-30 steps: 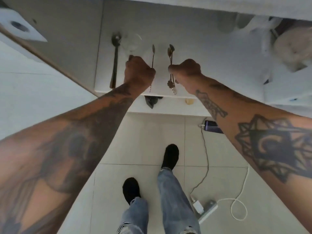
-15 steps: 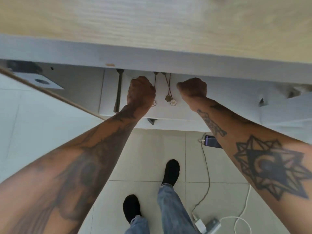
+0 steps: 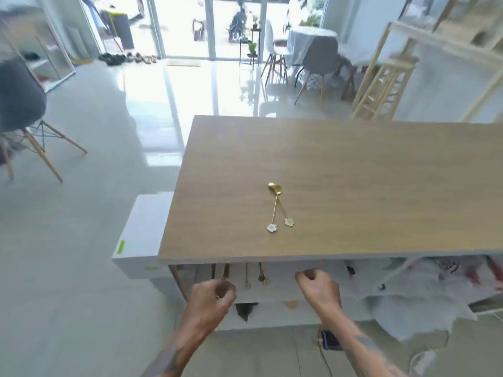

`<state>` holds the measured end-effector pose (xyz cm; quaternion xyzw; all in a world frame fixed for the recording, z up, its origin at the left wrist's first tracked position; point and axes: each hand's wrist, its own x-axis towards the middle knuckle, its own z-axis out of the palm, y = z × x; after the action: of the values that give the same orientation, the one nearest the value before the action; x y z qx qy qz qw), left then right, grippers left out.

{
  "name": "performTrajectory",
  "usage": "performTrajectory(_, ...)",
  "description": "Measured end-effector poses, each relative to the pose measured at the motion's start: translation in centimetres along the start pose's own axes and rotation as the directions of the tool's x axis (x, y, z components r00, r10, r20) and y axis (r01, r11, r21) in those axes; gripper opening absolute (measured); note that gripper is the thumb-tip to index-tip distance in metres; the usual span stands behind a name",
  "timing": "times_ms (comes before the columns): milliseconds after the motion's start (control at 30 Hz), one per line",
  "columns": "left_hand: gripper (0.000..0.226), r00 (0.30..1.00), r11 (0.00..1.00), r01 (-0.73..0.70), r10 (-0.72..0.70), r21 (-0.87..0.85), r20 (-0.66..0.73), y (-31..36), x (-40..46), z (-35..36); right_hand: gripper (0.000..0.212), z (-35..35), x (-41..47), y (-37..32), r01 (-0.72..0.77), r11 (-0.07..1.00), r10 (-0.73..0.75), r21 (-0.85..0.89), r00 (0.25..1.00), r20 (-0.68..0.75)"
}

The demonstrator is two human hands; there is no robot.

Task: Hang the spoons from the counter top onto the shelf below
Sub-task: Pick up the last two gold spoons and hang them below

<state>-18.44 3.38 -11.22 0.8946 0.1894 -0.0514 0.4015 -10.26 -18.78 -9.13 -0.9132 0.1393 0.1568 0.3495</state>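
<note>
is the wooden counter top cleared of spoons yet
No, two gold flower-handled spoons lie crossed on the wooden counter top, with neither hand touching them.

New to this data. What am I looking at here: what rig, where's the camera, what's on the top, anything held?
There is no robot: a person works bare-handed, and the single wide-angle camera sits on their head, looking forward and down. The left hand and right hand are loosely curled in front of the shelf under the wooden counter top; neither visibly holds anything. On the counter lie two gold spoons with flower-shaped ends, bowls together, handles spread apart. Under the counter's edge, several utensils already hang, blurred. A phone on a cable lies on the floor.
</note>
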Motion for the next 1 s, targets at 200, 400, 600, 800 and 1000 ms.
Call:
performTrajectory(200, 0.007, 0.974, 0.981, -0.192, 0.192, 0.012, -0.122, 7.7, 0.7, -5.8, 0.026, -6.5, -1.7, -5.0, 0.142, 0.987, -0.133, 0.077, 0.985, -0.110)
performTrajectory(400, 0.022, 0.974, 0.987, -0.155, 0.159, 0.037, -0.164, 15.3, 6.6, -6.2, 0.018, -8.4, 2.5, -11.9, 0.206, 0.978, -0.210, -0.042, 0.972, -0.107)
performTrajectory(600, 0.021, 0.998, 0.997, 0.012, -0.008, 0.074, -0.058, 16.7, 11.6, -2.7, 0.021, -6.5, 7.8, -14.2, 0.188, 0.967, -0.191, -0.172, 0.982, 0.000)
performTrajectory(800, 0.018, 0.997, 0.996, 0.072, -0.071, 0.057, -0.020, 16.9, 13.2, -0.5, 0.023, -5.4, 10.5, -14.0, 0.143, 0.952, -0.122, -0.272, 0.988, 0.096)
performTrajectory(1000, 0.026, 0.988, 0.987, 0.151, -0.152, 0.053, 0.014, 17.9, 13.7, -0.5, 0.021, -6.0, 10.9, -13.8, 0.181, 0.958, -0.152, -0.224, 0.978, 0.141)
